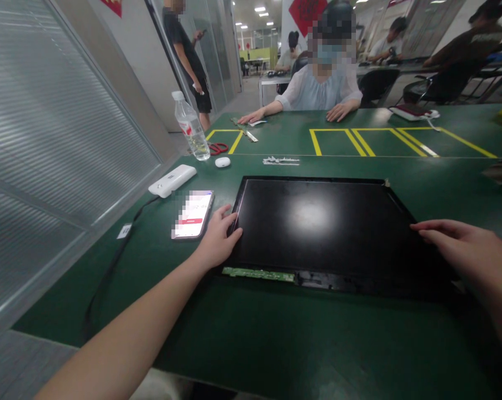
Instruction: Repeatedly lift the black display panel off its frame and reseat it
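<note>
A black LCD screen panel (pixel 317 228) lies face up on the green table, a bright reflection in its middle. Along its near edge runs a narrow green circuit board (pixel 259 274). My left hand (pixel 220 236) holds the panel's left edge, thumb over the front and fingers along the outer side. At the right edge, my right hand (pixel 455 236) pinches the rim between thumb and forefinger; its other fingers are bent behind. Just left of my left hand lies a lit phone (pixel 193 215).
A white power bank (pixel 172 180) with a black strap, a water bottle (pixel 191 126), an earbud case (pixel 222 162) and red-handled scissors (pixel 218 148) are at the left. Thin white strips (pixel 281 161) lie beyond the panel. A masked person (pixel 324 83) sits opposite, hands on the table (pixel 301 339).
</note>
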### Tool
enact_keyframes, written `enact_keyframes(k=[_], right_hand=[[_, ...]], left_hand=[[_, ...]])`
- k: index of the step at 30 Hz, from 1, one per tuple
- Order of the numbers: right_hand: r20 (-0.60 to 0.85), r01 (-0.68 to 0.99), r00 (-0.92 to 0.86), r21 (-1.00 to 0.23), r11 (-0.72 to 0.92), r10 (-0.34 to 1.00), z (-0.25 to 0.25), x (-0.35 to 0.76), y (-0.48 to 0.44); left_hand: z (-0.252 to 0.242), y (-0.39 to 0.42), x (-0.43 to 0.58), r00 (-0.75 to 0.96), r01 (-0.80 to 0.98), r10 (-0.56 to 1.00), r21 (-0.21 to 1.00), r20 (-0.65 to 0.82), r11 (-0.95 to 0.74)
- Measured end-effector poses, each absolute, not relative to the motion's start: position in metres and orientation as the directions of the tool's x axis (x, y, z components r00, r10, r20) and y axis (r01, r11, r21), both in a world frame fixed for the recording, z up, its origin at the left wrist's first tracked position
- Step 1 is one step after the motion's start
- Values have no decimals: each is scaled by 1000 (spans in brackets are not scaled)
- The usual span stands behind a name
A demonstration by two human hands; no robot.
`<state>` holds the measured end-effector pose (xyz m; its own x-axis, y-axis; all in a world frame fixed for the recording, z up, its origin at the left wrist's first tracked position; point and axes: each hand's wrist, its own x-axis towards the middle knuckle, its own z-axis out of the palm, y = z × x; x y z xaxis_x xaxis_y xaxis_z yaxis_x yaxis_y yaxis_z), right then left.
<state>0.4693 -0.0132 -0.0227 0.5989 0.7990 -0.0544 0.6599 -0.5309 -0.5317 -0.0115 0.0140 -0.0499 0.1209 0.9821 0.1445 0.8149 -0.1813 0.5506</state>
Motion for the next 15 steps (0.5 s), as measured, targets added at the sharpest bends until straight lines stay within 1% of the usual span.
enact_keyframes(k=[5, 9, 12, 15], right_hand=[[-27, 698, 589, -488, -524, 808, -22, 468, -11], [11, 731, 577, -452, -510, 817, -19, 465, -11], [-28, 717, 576, -463, -521, 817, -17, 464, -12], [-45, 704, 584, -468, -534, 810, -14, 461, -13]], left_hand=[[-51, 13, -11, 170, 823, 970, 516, 172, -235], [-49, 11, -10, 195, 837, 969, 489, 151, -245], [-46, 9, -9, 223, 840, 966, 477, 130, -259], [-42, 3, -8, 234, 828, 963, 491, 134, -270]])
